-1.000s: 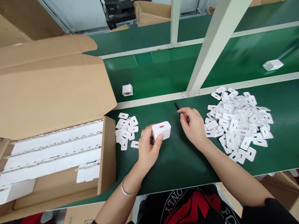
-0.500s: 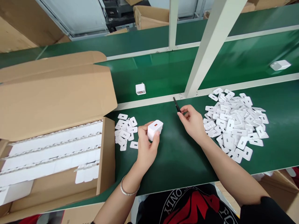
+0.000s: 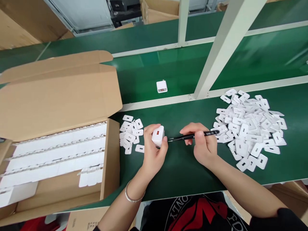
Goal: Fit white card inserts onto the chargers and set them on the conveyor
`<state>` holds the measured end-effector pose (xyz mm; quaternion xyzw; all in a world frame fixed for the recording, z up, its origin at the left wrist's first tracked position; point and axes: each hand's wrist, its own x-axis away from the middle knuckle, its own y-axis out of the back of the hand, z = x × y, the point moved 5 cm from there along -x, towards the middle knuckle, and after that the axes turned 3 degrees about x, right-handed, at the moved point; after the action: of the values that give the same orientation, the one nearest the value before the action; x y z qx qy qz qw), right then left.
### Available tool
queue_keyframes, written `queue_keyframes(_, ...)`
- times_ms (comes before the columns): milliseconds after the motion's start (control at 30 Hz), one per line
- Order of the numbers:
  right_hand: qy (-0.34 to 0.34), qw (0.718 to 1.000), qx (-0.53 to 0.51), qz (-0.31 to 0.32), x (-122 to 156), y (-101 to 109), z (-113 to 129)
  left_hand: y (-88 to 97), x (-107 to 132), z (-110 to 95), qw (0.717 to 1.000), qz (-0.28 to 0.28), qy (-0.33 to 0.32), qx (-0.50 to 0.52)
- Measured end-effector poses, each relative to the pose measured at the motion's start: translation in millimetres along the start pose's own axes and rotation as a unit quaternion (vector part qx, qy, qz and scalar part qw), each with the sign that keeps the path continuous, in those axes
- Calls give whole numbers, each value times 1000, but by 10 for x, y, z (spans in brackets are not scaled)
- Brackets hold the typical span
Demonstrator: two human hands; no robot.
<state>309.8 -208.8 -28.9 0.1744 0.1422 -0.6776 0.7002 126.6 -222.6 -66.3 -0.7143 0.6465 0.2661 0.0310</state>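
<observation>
My left hand (image 3: 154,155) is closed around a white USB charger (image 3: 158,138), its end with the orange-red port facing up. In my right hand (image 3: 204,147) are black tweezers (image 3: 184,137), held level with their fine tips pointing left. The tips sit just beside my left thumb and the charger; whether they touch cannot be made out. To the left of my left hand lies a small group of white cover plates (image 3: 130,137) with slots. A large heap of similar plates (image 3: 249,126) spreads out to the right of my right hand.
An open cardboard box (image 3: 112,160) with rows of white pieces stands at the left. Behind the worktop's pale rail (image 3: 156,104), another white charger (image 3: 161,86) rests on a green surface. A slanted pale post (image 3: 227,48) rises from the rail.
My right hand has turned the tweezers from upright to level, bringing their tips next to the held charger. Behind the rail, the charger has shifted right; another at far right has left its place.
</observation>
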Motion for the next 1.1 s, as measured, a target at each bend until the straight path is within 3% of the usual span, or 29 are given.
queue_keyframes(100, 119, 993, 13, 11, 49, -6, 114, -10, 5, -16, 1000, 4, -4, 9)
queue_keyframes(200, 157, 987, 34, 30, 43, -18, 171, -18, 9, -27, 1000, 7, -2, 18)
queue_keyframes(867, 204, 973, 73, 79, 69, -79, 272, -25, 12, -52, 999, 4, 3, 48)
queue_keyframes(1000, 193, 977, 89, 17, 49, -8, 242, -35, 1, -49, 995, 12, 30, 96)
queue_keyframes(1100, 128, 966, 225, -13, -51, 38, 97, -61, 0, -27, 982, 18, 73, 171)
